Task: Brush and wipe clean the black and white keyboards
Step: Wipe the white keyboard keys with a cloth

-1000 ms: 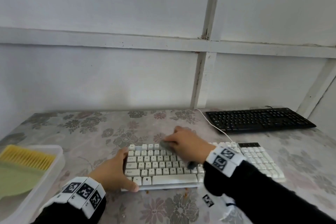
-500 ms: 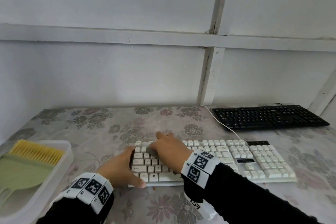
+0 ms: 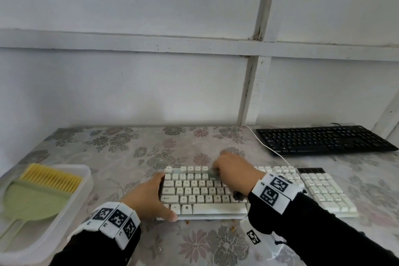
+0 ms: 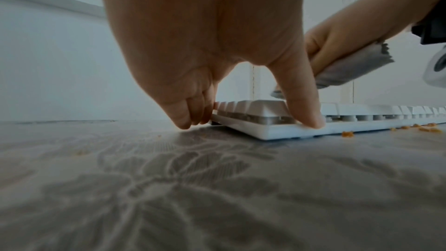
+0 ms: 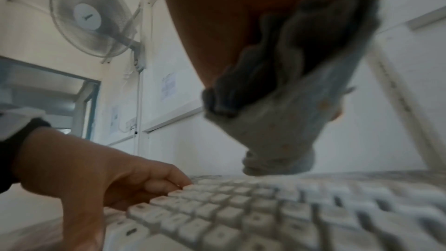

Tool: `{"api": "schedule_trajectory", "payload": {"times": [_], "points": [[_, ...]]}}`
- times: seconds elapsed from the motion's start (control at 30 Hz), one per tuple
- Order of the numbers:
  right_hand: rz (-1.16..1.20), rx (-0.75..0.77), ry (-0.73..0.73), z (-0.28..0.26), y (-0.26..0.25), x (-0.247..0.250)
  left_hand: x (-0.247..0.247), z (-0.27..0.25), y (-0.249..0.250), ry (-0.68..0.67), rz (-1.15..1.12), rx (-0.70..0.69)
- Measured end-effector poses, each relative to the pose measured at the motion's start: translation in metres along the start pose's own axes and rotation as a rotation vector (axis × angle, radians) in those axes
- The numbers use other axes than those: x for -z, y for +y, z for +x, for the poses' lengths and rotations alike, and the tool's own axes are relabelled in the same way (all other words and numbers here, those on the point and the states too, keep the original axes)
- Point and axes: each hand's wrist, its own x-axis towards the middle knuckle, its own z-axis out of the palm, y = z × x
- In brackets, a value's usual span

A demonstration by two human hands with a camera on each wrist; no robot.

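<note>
- The white keyboard (image 3: pixel 254 192) lies flat on the floral-patterned desk (image 3: pixel 133 153), in the lower centre of the head view, its long side running left to right.
- The left hand (image 3: pixel 149 198) braces the keyboard's left end: the thumb presses on the near front edge at the corner, and the fingers curl against the left side, as the left wrist view shows. This grip is closed round the keyboard's end.
- The right hand (image 3: pixel 233 170) sits over the upper rows of keys at mid-frame, with a grey cloth (image 5: pixel 277 106) bunched in its curled fingers. In the right wrist view the cloth hangs down from the hand to just above the keys; whether its tip touches them cannot be told through the blur.
- The same grey cloth pokes out beneath the right hand in the left wrist view, at the upper right of that frame.
- Small orange crumbs (image 4: pixel 347 134) lie on the desk just beside the keyboard's front edge.
- The black keyboard (image 3: pixel 323 139) rests at the right of the head view, farther back on the desk, well apart from both hands.
- A white cable (image 3: pixel 272 149) runs from the wall between the two keyboards.
- At the lower left of the head view a clear plastic tray (image 3: pixel 83 179) holds a green dustpan (image 3: pixel 32 201) and a brush with yellow bristles (image 3: pixel 51 179).
- Both wrists carry white bands with black square markers over black sleeves.
</note>
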Motion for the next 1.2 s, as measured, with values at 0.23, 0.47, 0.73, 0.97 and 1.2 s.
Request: {"api": "schedule_trajectory", "payload": {"times": [0.23, 0.47, 0.73, 0.97, 1.2], "points": [[0.024, 0.197, -0.023, 0.019, -0.08, -0.016, -0.002, 0.003, -0.005, 0.033, -0.003, 0.002], [0.002, 0.25, 0.085, 0.01, -0.057, -0.02, -0.001, 0.003, -0.003, 0.024, -0.009, 0.01], [0.083, 0.153, 0.091, -0.009, -0.004, -0.014, -0.001, -0.001, 0.001, 0.012, 0.005, 0.0], [0.136, 0.068, 0.098, -0.002, -0.024, -0.002, 0.0, -0.001, -0.001, 0.012, 0.003, 0.016], [0.004, 0.223, 0.061, 0.023, -0.085, -0.016, -0.001, 0.003, -0.004, 0.027, 0.046, 0.002]]}}
